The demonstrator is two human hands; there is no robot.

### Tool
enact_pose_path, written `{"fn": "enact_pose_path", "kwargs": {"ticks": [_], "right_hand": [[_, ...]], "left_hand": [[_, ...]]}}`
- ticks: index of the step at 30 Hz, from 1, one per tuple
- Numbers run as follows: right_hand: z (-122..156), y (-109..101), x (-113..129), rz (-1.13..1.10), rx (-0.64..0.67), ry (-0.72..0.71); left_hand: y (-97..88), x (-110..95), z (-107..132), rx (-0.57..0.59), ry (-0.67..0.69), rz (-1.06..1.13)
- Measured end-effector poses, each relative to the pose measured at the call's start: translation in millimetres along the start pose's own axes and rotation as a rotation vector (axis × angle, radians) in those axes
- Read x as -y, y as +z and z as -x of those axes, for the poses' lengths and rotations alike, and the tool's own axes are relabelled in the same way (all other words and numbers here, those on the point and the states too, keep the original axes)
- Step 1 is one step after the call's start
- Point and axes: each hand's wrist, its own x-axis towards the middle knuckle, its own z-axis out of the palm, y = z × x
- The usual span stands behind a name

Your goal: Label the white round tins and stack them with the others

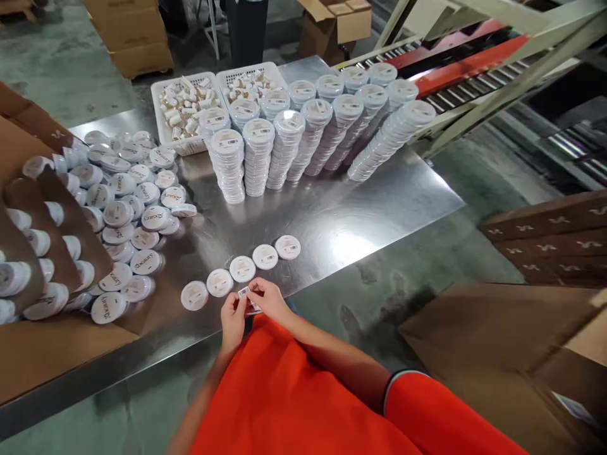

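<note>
Close to the front edge of the metal table, my left hand (232, 317) and my right hand (270, 299) meet, fingertips pinched together. Between them is a small white sticker sheet (243, 292) printed with what looks like a barcode; its lower part is mostly hidden by the fingers. Both hands are closed on it. Just beyond lies a slanting row of several round white containers (242, 269), laid flat with small print facing up. The nearest of them sit right by my fingertips, apart from them.
Tall stacks of round containers (258, 151) stand at the back of the steel table (313, 221). White baskets (164, 129) of small bottles are behind. Loose lidded containers (145, 208) spill from a carton (66, 347) at left. A roller conveyor (455, 91) and boxes (484, 341) are right.
</note>
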Motion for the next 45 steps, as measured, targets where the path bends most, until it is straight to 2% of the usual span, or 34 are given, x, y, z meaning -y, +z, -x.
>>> {"fn": "enact_pose_path", "kwargs": {"ticks": [4, 8, 12, 14, 17, 20, 25, 34, 42, 45], "right_hand": [[-2.4, 2.2, -4.0, 0.093, -0.024, -0.021], [-14.5, 1.5, -13.6, 0.085, -0.038, -0.020], [-40.2, -10.7, -20.8, 0.193, -0.206, 0.001], [-54.0, -16.2, -22.0, 0.336, -0.269, 0.053], [-68.5, -16.1, -20.8, 0.534, -0.241, 0.159], [-74.0, -7.6, -17.3, 0.642, -0.198, 0.232], [-76.0, 3.1, -14.2, 0.714, -0.167, 0.280], [-77.0, 4.5, -10.6, 0.818, -0.154, 0.290], [-75.8, 11.6, -9.2, 0.934, -0.169, 0.246], [-77.1, 10.0, -9.7, 1.019, -0.124, 0.194]], "left_hand": [[-5.6, 3.9, -7.0, 0.017, 0.004, -0.072], [-10.8, 13.0, -13.7, -0.002, 0.001, -0.180], [-17.8, 25.6, -21.9, -0.032, 0.091, -0.433], [-19.2, 28.3, -28.0, 0.056, 0.217, -0.571], [-16.5, 26.9, -39.0, 0.247, 0.388, -0.781], [-11.5, 24.7, -47.2, 0.350, 0.409, -0.934], [-8.6, 26.4, -49.9, 0.389, 0.379, -0.958], [-10.4, 29.7, -51.1, 0.394, 0.370, -0.941], [-8.5, 33.0, -52.1, 0.389, 0.345, -0.951], [-8.3, 33.3, -52.9, 0.384, 0.335, -0.959]]}}
